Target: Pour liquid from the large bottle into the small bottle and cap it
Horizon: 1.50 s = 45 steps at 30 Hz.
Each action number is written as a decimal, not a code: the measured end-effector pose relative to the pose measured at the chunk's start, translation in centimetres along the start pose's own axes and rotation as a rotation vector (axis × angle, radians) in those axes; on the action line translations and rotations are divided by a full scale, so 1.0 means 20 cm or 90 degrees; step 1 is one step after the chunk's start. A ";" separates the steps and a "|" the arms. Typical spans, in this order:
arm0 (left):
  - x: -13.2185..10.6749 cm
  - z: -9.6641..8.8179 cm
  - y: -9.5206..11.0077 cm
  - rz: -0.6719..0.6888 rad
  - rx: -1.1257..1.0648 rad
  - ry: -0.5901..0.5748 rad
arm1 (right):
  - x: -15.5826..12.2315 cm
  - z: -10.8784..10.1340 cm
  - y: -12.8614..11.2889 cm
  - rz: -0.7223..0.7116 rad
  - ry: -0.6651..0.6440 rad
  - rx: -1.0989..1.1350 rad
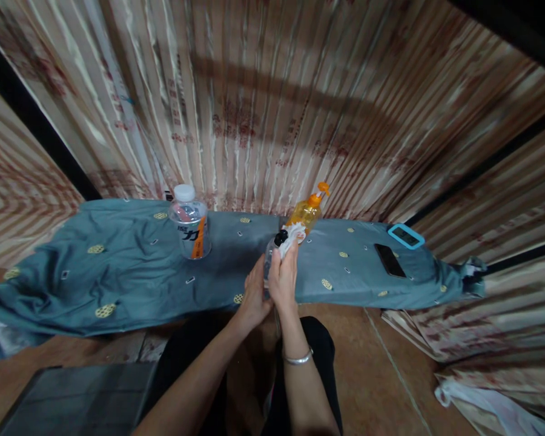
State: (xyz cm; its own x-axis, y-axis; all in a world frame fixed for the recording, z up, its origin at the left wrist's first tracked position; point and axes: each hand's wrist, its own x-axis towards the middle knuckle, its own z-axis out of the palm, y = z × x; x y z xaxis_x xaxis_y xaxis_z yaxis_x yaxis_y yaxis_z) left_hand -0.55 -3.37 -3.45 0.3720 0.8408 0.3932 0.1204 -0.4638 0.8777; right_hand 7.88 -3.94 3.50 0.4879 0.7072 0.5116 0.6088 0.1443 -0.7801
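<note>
In the head view, my left hand is closed around the lower part of a clear bottle with a black top. A crumpled white tissue is gripped in my right hand, against the side of the bottle near its top. My fingers hide much of the bottle. Just beyond the tissue stands an orange pump bottle, partly covered by it. To the left, a large clear plastic bottle with a white cap and a black-and-orange label stands upright.
A teal patterned cloth covers the narrow table. On its right end lie a dark phone and a blue-framed digital display. Striped curtains hang behind and at the sides. A grey box-like surface is at lower left.
</note>
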 end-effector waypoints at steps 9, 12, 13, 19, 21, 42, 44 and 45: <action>0.00 -0.01 0.03 0.039 0.007 -0.005 | 0.06 -0.01 0.09 0.002 0.027 -0.006; 0.05 -0.02 0.02 -0.001 0.000 0.018 | 0.00 -0.03 0.10 0.011 0.042 0.016; 0.07 -0.02 0.02 -0.027 -0.003 0.026 | -0.01 -0.03 0.10 0.011 0.044 0.028; 0.21 -0.01 0.02 -0.122 -0.028 0.005 | 0.00 -0.10 0.08 0.025 0.025 0.110; 0.23 -0.01 0.01 -0.159 -0.025 0.007 | 0.03 -0.12 0.07 0.045 0.006 0.140; 0.22 0.07 -0.03 -0.057 0.081 0.112 | 0.00 -0.15 0.05 0.005 -0.055 0.110; 0.21 0.08 -0.03 -0.054 0.083 0.119 | -0.01 -0.11 0.08 -0.013 -0.046 0.079; 0.21 0.08 -0.03 -0.050 0.078 0.116 | -0.02 -0.09 0.11 -0.014 -0.036 0.070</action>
State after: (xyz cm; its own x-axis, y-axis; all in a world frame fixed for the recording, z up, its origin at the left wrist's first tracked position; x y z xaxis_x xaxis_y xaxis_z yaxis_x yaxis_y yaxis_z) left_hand 2.38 -0.05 -2.79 0.1863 0.9072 0.3773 0.2576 -0.4156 0.8723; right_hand 10.08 -5.19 2.23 0.4372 0.7408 0.5100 0.5453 0.2326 -0.8053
